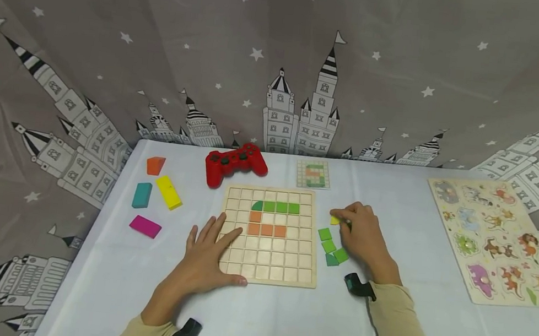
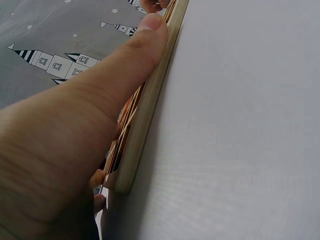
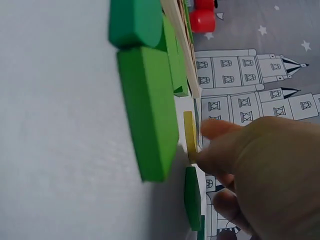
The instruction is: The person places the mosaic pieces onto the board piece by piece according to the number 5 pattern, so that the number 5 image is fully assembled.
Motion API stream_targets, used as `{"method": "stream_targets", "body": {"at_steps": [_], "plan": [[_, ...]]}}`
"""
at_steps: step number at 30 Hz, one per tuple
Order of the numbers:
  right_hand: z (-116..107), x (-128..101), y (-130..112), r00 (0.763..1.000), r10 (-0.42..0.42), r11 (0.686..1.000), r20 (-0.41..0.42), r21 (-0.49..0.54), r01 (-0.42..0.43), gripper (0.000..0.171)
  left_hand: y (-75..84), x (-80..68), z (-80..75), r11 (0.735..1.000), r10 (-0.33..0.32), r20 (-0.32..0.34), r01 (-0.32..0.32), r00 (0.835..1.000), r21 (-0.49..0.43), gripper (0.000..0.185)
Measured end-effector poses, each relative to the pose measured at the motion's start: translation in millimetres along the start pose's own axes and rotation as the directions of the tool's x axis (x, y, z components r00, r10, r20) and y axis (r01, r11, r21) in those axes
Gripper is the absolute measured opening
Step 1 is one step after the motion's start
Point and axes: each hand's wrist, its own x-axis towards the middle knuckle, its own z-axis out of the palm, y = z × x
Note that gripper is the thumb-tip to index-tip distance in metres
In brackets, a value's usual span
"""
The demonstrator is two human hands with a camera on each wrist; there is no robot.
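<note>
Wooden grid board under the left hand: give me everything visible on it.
The wooden grid board is a pale, square tray of small square cells with a raised rim, lying flat on the white tablecloth. Most cells are bare. A row of green tiles, its left one rounded, sits near the top; orange tiles form an L below. The left hand rests flat on its near-left corner, thumb along the front edge.

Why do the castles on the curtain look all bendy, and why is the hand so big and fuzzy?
Head view: the wide lens bends the curtain at the edges; light is soft, shadows faint. Left wrist view: the left hand sits too close, so it looks huge and blurry. Right wrist view: the green pieces nearby are soft too.
</note>
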Motion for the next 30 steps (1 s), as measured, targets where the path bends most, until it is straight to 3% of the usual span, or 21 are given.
{"method": "stream_targets", "body": {"at_steps": [13,20,30], "plan": [[1.9,1.8,-3.1,0.998,0.056,0.998,-0.014,-0.012,-0.056,0.035,-0.9,0.0,0.6,1.000,0.001,0.000,-0.001,1.000,-0.003,0.111],[3.9,2.0,-2.7,0.986,0.162,0.987,-0.050,0.010,-0.162,0.040,-1.8,1.2,1.9,1.000,0.002,-0.001,-0.002,1.000,0.002,0.111],[5.8,3.4,-4.8,0.988,0.147,0.989,-0.041,0.024,-0.146,0.036,-0.8,-0.9,1.2,1.000,0.011,-0.017,-0.011,1.000,-0.002,0.111]]}}
